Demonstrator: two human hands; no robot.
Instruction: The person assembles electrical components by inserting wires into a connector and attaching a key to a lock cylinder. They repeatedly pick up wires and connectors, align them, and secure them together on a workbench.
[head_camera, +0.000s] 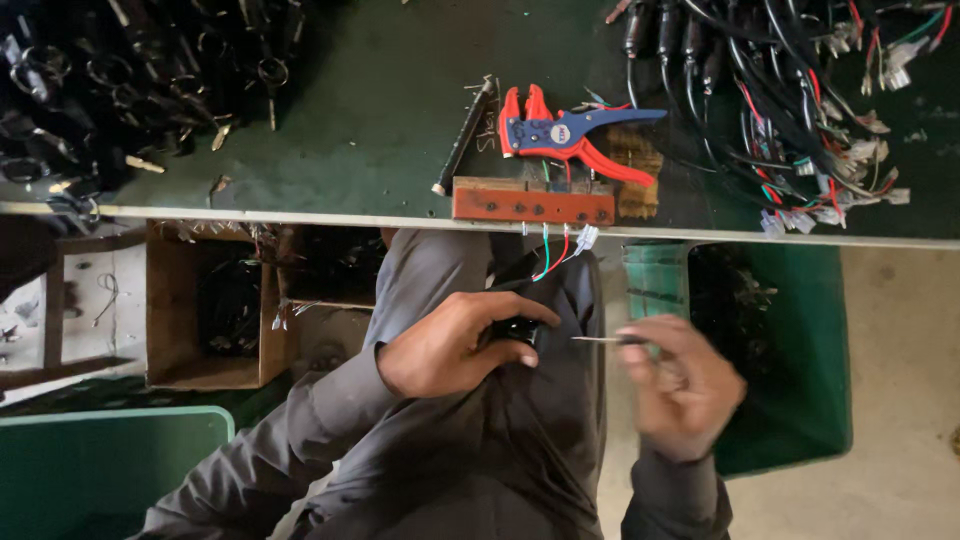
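Head view
Your left hand (455, 340): closed around a small black part (518, 330), fingers curled over it, held above your lap.
Black part: mostly hidden under your fingers; only its right end shows, just beside your fingertips.
Your right hand (683, 390): blurred, pinched shut on a thin metal tool (600, 340) whose tip points left toward the black part, a small gap between them.
Wires (556, 248): green, red and white strands run up from above your left hand to the table edge.
Red block (532, 202): beyond your hands, at the edge of the green table (380, 110), with a row of holes along its face.
Pliers (570, 133): red and blue, lying flat just past the red block.
Cable bundle (790, 90): far beyond your right hand, black cables with white plugs.
Green bin (800, 340): right of your right hand, on the floor.
Cardboard box (205, 305): left of your left hand, under the table.
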